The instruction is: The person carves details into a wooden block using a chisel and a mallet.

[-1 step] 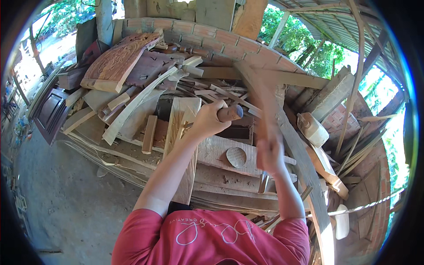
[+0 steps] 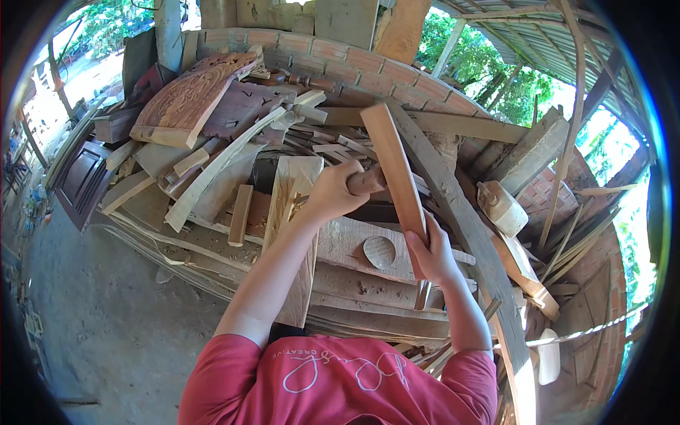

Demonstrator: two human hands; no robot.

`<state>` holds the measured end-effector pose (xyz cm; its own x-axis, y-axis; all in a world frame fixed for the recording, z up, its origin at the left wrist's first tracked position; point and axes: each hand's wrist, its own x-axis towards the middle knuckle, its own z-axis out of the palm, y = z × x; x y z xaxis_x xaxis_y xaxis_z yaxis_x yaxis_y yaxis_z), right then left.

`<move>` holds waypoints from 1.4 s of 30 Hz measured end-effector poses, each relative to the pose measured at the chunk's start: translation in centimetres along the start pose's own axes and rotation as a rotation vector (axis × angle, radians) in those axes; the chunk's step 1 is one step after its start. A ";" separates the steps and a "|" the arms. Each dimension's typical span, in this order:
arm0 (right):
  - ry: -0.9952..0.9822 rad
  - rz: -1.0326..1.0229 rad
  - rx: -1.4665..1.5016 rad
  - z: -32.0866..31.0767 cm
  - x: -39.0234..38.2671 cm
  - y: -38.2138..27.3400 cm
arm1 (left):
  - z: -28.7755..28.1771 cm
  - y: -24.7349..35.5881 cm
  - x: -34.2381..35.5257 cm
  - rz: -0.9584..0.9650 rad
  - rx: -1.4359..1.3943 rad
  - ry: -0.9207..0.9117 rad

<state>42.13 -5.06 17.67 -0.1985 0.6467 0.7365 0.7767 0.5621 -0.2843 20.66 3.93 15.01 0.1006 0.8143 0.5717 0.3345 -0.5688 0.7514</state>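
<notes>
My left hand (image 2: 337,193) is closed around the round wooden handle of a chisel (image 2: 364,182); its blade is hidden behind the hand. Under that forearm lies a pale wooden beam (image 2: 300,168) with a hollowed face and loose shavings in it. My right hand (image 2: 436,253) grips the lower end of a long flat wooden bar (image 2: 395,159), which slants up and to the left. In this view the bar's edge meets the end of the chisel handle. Below my right hand, a narrow tool (image 2: 422,295) lies against the stacked boards.
A round wooden disc (image 2: 380,252) sits on a plank between my arms. A carved panel (image 2: 195,92) and scrap wood are heaped at the back left. One long grey timber (image 2: 460,205) slants past my right arm, beside a plastic jug (image 2: 501,208).
The wooden bar, blurred before, now shows sharply, its upper end swung left against the chisel handle. My left hand has stayed in nearly the same place.
</notes>
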 end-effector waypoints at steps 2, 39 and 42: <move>-0.300 0.492 0.304 -1.6 0.4 -0.7 | -1.4 1.5 -0.3 -0.050 0.005 -0.024; -0.170 0.731 0.131 5.2 -9.9 6.6 | 0.0 -1.0 -0.5 -0.045 0.202 -0.054; -0.337 0.607 -0.095 7.7 -12.0 7.3 | 0.4 -1.1 -0.5 -0.030 0.203 -0.046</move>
<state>45.57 -4.75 2.05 0.1244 0.9654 0.2294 0.8549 0.0131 -0.5186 20.60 4.22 13.75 0.1286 0.8378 0.5307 0.5198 -0.5127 0.6834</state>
